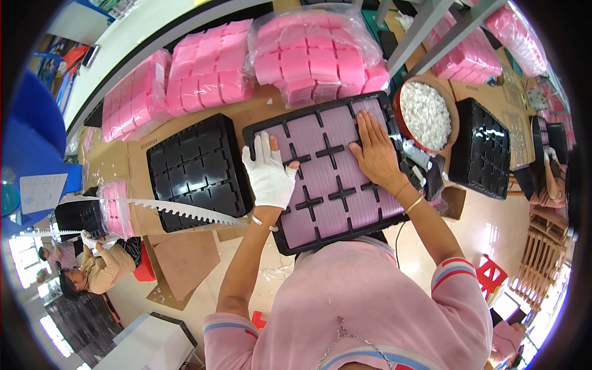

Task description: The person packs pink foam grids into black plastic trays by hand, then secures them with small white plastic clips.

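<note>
In front of me lies a black plastic tray (pixel 345 237) with cross-shaped dividers, its compartments filled with lilac-pink foam pieces (pixel 308 131). My left hand (pixel 270 177), in a white glove that leaves some fingertips bare, rests flat over the tray's left side, thumb out toward a divider. Flat on the foam at the upper right lies my bare right hand (pixel 377 154), its fingers stretched out. Neither hand holds anything. What is under the palms is hidden.
Stacked black trays (pixel 191 169) stand at the left, others (pixel 481 148) at the right. Bagged pink foam blocks (pixel 314 52) line the back. A round tub (pixel 455 117) of small white pieces sits right of my tray. A toothed white strip (pixel 185 211) crosses the left. Other people work on both sides.
</note>
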`<move>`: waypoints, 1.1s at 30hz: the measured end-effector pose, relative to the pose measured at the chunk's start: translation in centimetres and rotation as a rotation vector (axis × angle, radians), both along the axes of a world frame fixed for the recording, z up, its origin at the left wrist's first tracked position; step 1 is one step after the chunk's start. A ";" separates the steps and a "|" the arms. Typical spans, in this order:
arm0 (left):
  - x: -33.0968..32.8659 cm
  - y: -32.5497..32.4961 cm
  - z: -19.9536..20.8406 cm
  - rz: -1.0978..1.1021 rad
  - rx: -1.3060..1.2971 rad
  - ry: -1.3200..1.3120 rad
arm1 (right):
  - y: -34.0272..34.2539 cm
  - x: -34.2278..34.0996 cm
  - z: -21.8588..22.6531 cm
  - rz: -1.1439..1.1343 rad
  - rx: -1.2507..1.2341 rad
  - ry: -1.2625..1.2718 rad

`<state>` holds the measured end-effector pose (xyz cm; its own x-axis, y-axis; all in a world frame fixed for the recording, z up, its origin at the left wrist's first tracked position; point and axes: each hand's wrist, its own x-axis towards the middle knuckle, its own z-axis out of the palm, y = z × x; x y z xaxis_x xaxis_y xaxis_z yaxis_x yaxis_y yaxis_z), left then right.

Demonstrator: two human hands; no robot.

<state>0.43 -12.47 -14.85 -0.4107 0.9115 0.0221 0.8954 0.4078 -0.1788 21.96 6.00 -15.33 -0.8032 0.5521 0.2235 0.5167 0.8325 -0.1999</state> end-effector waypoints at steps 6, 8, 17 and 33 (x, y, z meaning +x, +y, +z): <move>0.1 0.2 0.7 0.033 0.034 0.021 | 0.3 1.5 0.5 0.037 -0.033 0.021; 0.8 -1.3 1.0 0.059 0.199 -0.173 | 0.1 3.1 2.7 0.092 -0.106 0.176; 10.3 -8.2 3.6 -0.503 0.013 -0.670 | -10.4 11.3 5.1 0.207 -0.326 -0.080; 14.8 -10.0 2.1 -0.348 -0.097 -0.445 | -11.8 13.3 2.8 0.372 -0.369 -0.120</move>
<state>15.18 -22.48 -12.73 -0.0370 0.9839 -0.1746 0.9714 0.0764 0.2247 35.22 -5.83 -12.55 -0.9676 0.2499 -0.0368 0.2372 0.8491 -0.4720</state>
